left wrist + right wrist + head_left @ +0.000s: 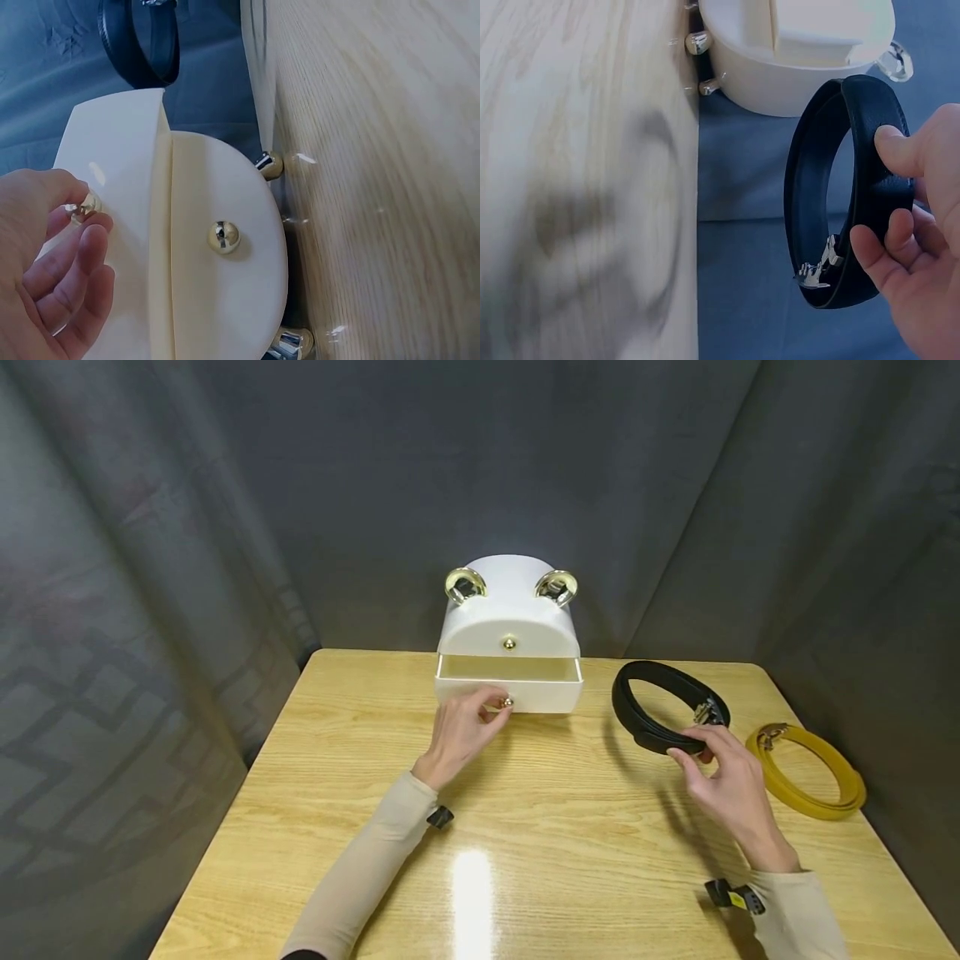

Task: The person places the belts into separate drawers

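A small white drawer box (512, 585) with two gold-rimmed rings on top stands at the back of the table. Its lower drawer (547, 696) is pulled out, and the bare inside shows in the head view. My left hand (462, 731) pinches that drawer's gold knob (84, 208) between thumb and finger. On the right, my right hand (725, 785) grips a coiled black belt (651, 729) by its near side, thumb on the outer face. The belt hangs over the table, its silver buckle (819, 268) inside the coil. The upper drawer's knob (509, 643) is untouched.
A coiled yellow belt (825, 772) lies at the table's right edge, beside my right hand. Dark grey curtains (480, 460) surround the wooden table (360, 710) at the back and both sides.
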A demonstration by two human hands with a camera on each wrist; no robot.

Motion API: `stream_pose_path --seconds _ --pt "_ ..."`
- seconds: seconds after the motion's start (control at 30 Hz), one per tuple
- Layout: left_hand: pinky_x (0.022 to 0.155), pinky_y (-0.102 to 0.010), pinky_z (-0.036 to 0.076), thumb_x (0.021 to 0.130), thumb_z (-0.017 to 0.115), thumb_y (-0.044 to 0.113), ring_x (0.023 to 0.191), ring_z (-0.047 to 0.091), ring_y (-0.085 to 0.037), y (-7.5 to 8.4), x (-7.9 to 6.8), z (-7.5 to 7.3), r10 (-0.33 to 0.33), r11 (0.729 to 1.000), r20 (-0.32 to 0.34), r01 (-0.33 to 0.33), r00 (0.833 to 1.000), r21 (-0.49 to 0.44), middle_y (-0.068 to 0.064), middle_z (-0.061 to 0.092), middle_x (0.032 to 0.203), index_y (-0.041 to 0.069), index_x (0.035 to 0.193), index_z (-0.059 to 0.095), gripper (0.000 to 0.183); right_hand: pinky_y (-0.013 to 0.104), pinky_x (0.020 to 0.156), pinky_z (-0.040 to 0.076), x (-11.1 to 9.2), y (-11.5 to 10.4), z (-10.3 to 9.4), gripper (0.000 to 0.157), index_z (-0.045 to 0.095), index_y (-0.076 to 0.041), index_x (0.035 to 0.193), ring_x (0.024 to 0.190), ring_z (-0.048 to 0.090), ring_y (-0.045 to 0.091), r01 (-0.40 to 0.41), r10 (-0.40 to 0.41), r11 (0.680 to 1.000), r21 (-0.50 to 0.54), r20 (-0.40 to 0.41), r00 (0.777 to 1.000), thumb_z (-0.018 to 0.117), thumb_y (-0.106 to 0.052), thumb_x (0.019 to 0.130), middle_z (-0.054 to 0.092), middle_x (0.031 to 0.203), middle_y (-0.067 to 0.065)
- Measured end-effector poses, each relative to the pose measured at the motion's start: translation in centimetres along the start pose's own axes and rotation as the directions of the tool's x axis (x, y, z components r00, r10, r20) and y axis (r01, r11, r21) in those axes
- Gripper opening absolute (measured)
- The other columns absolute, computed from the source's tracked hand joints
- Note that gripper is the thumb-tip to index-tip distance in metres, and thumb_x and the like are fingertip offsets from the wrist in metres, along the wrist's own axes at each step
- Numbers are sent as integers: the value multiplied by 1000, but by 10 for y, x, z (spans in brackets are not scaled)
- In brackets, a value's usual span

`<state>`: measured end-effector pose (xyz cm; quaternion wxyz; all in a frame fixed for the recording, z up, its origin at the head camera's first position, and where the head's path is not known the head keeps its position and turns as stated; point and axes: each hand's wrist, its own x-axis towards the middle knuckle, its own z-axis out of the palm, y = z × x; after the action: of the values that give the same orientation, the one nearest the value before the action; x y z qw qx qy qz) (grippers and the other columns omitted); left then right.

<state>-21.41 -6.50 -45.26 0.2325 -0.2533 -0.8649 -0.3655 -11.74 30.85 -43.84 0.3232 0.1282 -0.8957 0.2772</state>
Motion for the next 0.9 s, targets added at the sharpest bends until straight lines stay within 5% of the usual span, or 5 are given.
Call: stream_pose_path --seconds 0.2,0.9 --pt "55 -16 50 96 79 18 66 73 -11 4 -2 0 14 1000 -10 -14 1000 12 -5 84 98 11 112 77 18 16 67 36 4 -4 -1 37 75 3 111 77 51 16 33 -33 999 -9 -11 999 88 3 76 72 106 18" --pt "55 -16 50 93 79 16 65 73 -13 7 -12 -4 55 998 -22 -55 998 16 -5 84 97 11 109 78 17 19 66 37 15 -18 -10 37 74 4 108 78 48 11 95 -95 995 8 -40 995 87 5 74 72 104 20"
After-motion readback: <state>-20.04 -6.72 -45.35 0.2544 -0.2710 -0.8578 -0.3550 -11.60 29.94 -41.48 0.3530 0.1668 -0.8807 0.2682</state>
